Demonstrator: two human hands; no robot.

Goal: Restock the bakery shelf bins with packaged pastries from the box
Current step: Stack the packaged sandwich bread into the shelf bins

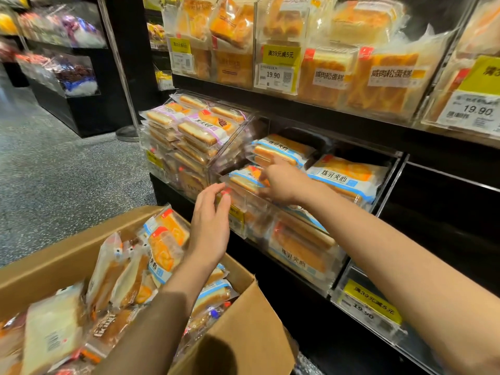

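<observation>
Both hands busy at the clear acrylic shelf bin (pixel 244 209): right hand (pixel 281 182) presses a blue-banded clear-wrapped pastry pack (pixel 244 180) at its front lip, left hand (pixel 211 220) open and empty just beside; pack may slide out over the rim toward the brown cardboard box (pixel 243 320).

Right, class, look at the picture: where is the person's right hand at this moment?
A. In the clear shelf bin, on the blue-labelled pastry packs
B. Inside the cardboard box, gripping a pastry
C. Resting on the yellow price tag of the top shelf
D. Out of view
A: the right hand reaches into the clear bin and touches the blue-labelled packs, while the left hand hovers open above the cardboard box.
</observation>
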